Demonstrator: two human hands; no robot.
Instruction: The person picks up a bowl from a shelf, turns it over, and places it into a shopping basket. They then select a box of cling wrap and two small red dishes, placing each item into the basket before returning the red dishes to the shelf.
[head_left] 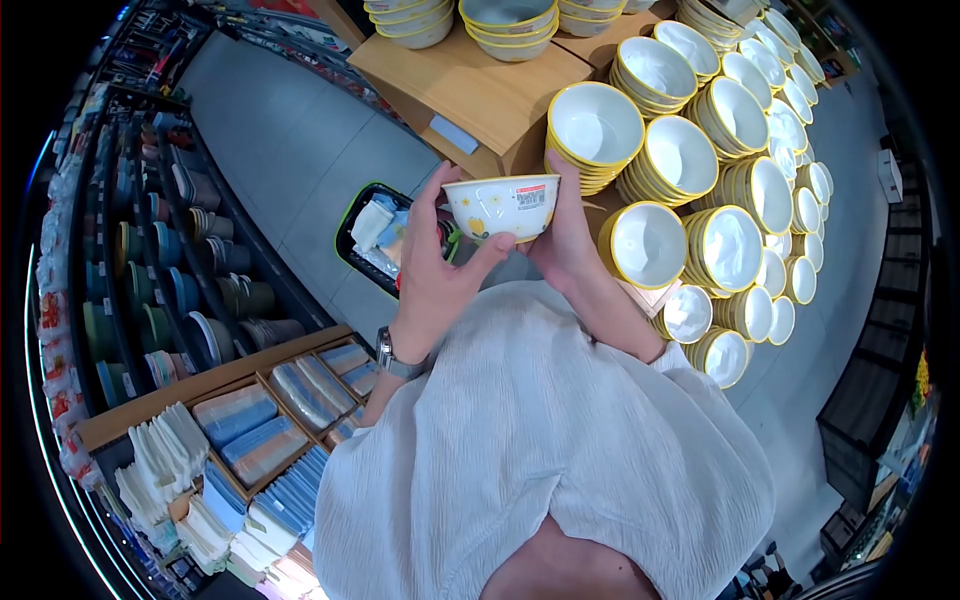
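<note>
A white bowl (pixel 500 207) with a yellow rim, yellow flower decorations and a red-and-white price sticker is held up in front of my chest. My left hand (pixel 438 265) grips its left side, thumb pressed under the base and fingers up by the rim. On the right side, my right hand (pixel 566 235) clasps the bowl, its fingers partly hidden behind the wall. The bowl looks nearly upright, its side facing me. Close to my right hand, stacks of similar yellow-rimmed bowls (pixel 596 125) stand with their openings turned toward me.
A wooden display table (pixel 470 90) carries more stacked bowls (pixel 508 25). On the floor sits a black shopping basket (pixel 345 232) with packaged goods inside. To the left are shelves of basins (pixel 180 290) and wooden compartments of folded towels (pixel 235 410). Grey floor tiles (pixel 280 130) form the aisle.
</note>
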